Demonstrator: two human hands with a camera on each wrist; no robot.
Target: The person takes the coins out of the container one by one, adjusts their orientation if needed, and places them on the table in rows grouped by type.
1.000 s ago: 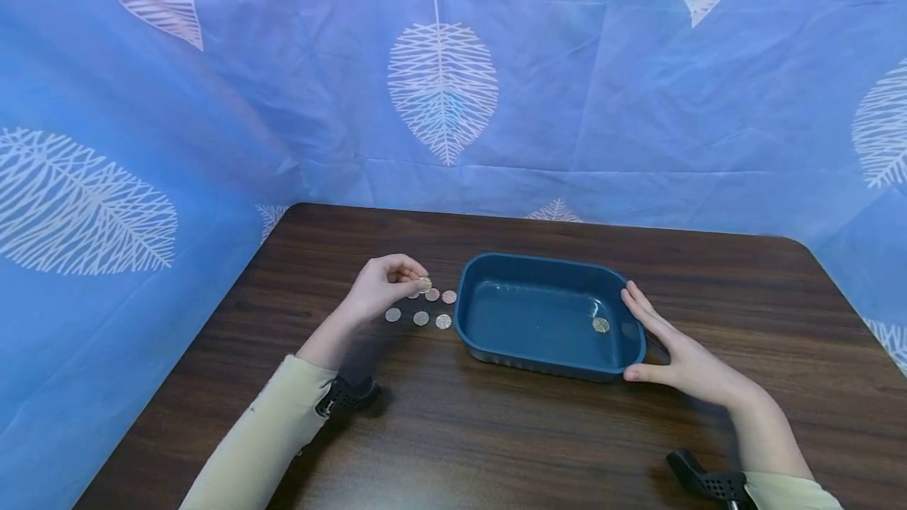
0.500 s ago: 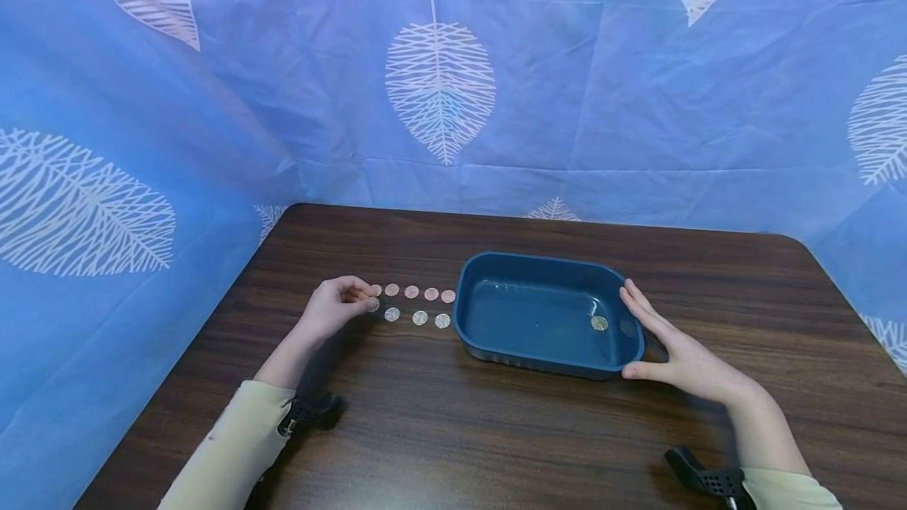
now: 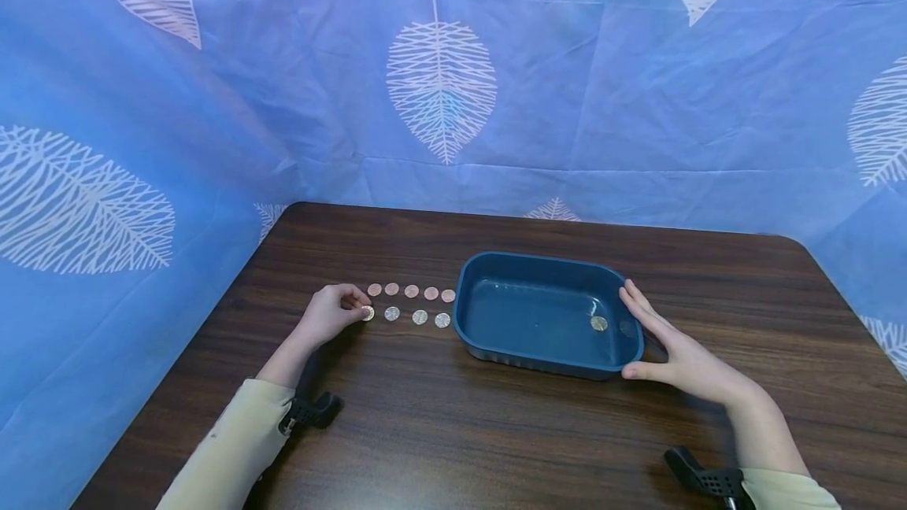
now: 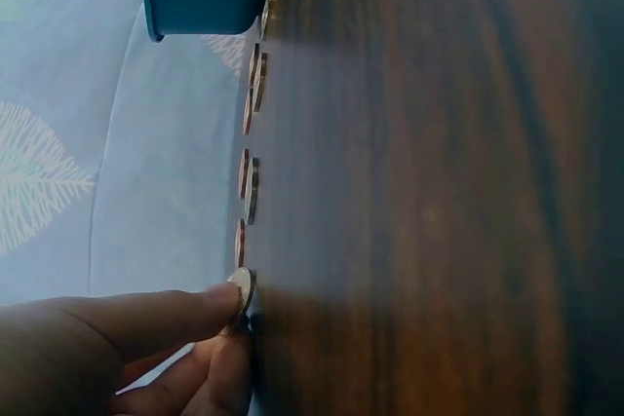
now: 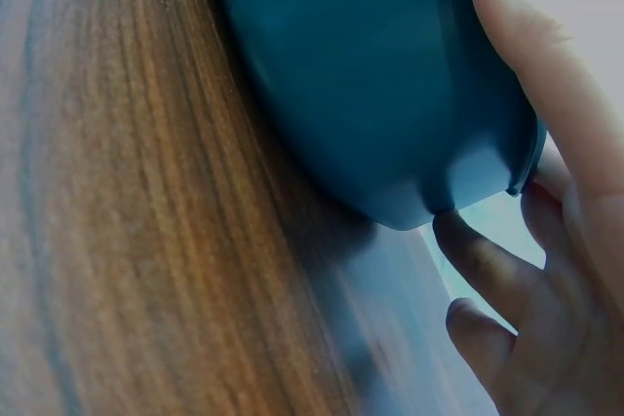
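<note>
In the head view my left hand (image 3: pixel 331 315) pinches a pale gold coin (image 3: pixel 368 313) at the left end of the front row. The left wrist view shows that coin (image 4: pixel 243 286) tilted between thumb and fingers, down at the tabletop. To its right lie 3 silvery coins (image 3: pixel 420 317); behind them runs a row of several copper coins (image 3: pixel 412 291). A blue rectangular tub (image 3: pixel 546 362) stands right of the rows, with one coin (image 3: pixel 598 323) inside. My right hand (image 3: pixel 676 356) rests against the tub's right end, its fingers spread and fairly straight.
A dark wood-grain table (image 3: pixel 496 439) carries everything. Behind it and at the left hangs a blue cloth (image 3: pixel 319 77) with white leaf prints. Black bands (image 3: pixel 312 411) sit on both wrists.
My left hand has moved left with the coin, from over the rows to the front row's left end, then slightly nearer to me. My right hand and the tub have stayed put.
</note>
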